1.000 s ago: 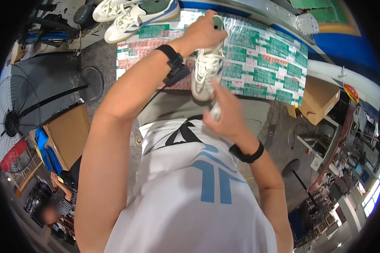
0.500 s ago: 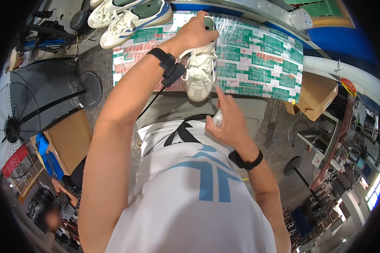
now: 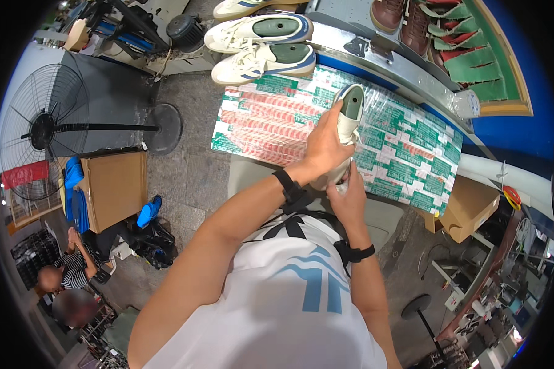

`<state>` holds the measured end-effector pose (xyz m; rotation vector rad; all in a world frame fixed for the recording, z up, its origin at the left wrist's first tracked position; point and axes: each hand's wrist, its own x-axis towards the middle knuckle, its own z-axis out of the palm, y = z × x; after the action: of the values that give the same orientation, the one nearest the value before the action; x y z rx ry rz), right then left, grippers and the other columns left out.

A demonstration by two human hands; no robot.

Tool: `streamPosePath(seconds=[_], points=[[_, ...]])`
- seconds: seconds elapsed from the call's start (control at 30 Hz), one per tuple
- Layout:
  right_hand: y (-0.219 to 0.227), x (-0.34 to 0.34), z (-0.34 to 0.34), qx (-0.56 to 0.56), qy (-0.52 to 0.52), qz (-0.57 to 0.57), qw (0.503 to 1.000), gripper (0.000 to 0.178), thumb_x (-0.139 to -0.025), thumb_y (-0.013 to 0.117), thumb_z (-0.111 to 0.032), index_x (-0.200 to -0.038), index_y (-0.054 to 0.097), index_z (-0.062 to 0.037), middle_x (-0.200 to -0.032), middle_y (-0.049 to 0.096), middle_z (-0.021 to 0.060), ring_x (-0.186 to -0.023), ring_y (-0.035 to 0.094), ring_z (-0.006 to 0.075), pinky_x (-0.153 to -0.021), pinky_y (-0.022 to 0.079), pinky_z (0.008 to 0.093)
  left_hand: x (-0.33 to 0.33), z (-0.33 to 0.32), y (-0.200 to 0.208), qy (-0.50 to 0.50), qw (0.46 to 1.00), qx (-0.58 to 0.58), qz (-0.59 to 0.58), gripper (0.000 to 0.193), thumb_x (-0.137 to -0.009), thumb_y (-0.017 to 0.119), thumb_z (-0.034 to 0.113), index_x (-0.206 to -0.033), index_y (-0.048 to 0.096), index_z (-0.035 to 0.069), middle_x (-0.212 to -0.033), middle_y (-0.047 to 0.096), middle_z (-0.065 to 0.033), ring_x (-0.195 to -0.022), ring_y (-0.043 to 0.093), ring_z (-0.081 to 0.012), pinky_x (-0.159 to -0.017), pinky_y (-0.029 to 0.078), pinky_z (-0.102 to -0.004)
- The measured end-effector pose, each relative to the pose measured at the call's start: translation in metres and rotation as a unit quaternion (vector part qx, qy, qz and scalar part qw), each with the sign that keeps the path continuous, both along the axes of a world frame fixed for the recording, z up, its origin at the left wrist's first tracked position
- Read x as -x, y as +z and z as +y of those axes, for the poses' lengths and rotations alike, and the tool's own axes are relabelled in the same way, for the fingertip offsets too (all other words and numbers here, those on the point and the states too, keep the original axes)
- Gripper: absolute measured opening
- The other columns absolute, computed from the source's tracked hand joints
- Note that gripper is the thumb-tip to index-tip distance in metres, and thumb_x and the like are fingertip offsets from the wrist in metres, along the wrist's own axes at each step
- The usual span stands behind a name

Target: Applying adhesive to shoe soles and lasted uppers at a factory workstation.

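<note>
A cream lace-up sneaker (image 3: 349,125) with a dark green insole lies along the taped panel, its heel pointing away from me. My left hand (image 3: 328,146) wraps round its middle and covers most of the laces. Close by the toe, on the right side of the shoe, my right hand (image 3: 349,198) has its fingers curled together. Whatever those fingers hold, if anything, is hidden. Two similar cream sneakers with blue trim, a nearer one (image 3: 264,63) and a farther one (image 3: 258,32), sit beyond the panel's far left edge.
Green and white printed tape covers the work panel (image 3: 406,154). A metal rail (image 3: 381,52) runs behind it, with brown shoes (image 3: 414,31) beyond. Right of the panel stands an open cardboard box (image 3: 471,209). A floor fan (image 3: 43,129) and a person (image 3: 74,270) are at left.
My view has turned, so the panel appears farther right. My left hand has gone from the sneaker's heel to its middle. The right hand has closed in on the toe; the white item in it no longer shows.
</note>
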<state>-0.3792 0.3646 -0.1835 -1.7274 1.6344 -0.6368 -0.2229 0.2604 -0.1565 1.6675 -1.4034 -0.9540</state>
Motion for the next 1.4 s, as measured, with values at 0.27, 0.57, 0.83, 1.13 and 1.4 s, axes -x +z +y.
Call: streamPosePath(seconds=[0.27, 0.57, 0.83, 1.13, 1.4], points=[[-0.001, 0.047, -0.024, 0.026, -0.065, 0.033, 0.997, 0.088, -0.089, 0.082, -0.027, -0.162, 0.046, 0.0072, -0.116, 0.066, 0.0172, -0.106, 0.068, 0.0344, -0.09, 0.056, 0.0446, -0.147, -0.032, 0.049, -0.199, 0.978, 0.003, -0.062, 0.099, -0.076, 0.086, 0.003, -0.167, 0.047, 0.008, -0.154, 0.065, -0.0201, -0.14, 0.065, -0.0301, -0.118, 0.049, -0.0375], [0.0, 0.069, -0.078, 0.023, -0.052, 0.075, 0.996, 0.094, -0.091, 0.081, -0.034, -0.165, 0.041, 0.0076, -0.126, 0.066, 0.0221, -0.113, 0.067, 0.0395, -0.094, 0.056, 0.0489, -0.199, -0.056, 0.058, -0.118, 0.98, 0.099, -0.125, 0.071, -0.083, 0.071, -0.006, -0.153, 0.06, 0.001, -0.143, 0.069, -0.021, -0.136, 0.065, -0.0364, -0.12, 0.048, -0.0418], [-0.033, 0.142, -0.128, 0.188, -0.089, 0.141, 0.968, 0.095, -0.088, 0.082, -0.03, -0.166, 0.041, 0.0072, -0.119, 0.069, 0.0204, -0.109, 0.067, 0.0395, -0.093, 0.056, 0.0499, -0.079, -0.133, 0.168, -0.158, 0.94, 0.267, -0.145, 0.045, -0.09, 0.069, 0.001, -0.136, 0.069, 0.001, -0.134, 0.073, -0.0212, -0.13, 0.069, -0.0375, -0.114, 0.051, -0.0427], [-0.04, 0.14, -0.133, 0.251, -0.106, 0.172, 0.947, 0.099, -0.081, 0.08, -0.032, -0.165, 0.043, 0.0073, -0.108, 0.069, 0.0141, -0.088, 0.066, 0.0307, -0.079, 0.056, 0.0436, 0.036, -0.439, 0.091, -0.043, 0.994, -0.046, -0.085, 0.094, -0.092, 0.086, 0.038, -0.163, 0.045, -0.009, -0.167, 0.05, -0.0283, -0.153, 0.05, -0.0399, -0.127, 0.037, -0.0449], [-0.039, 0.144, -0.137, 0.23, -0.095, 0.155, 0.956, 0.094, -0.08, 0.08, -0.029, -0.158, 0.048, 0.0116, -0.109, 0.07, 0.0159, -0.088, 0.066, 0.0322, -0.078, 0.055, 0.0445, 0.058, -0.536, 0.021, -0.08, 0.993, -0.065, 0.053, 0.041, -0.092, 0.087, 0.023, -0.123, 0.076, -0.002, -0.108, 0.08, -0.0113, -0.089, 0.077, -0.0235, -0.08, 0.062, -0.0391]])
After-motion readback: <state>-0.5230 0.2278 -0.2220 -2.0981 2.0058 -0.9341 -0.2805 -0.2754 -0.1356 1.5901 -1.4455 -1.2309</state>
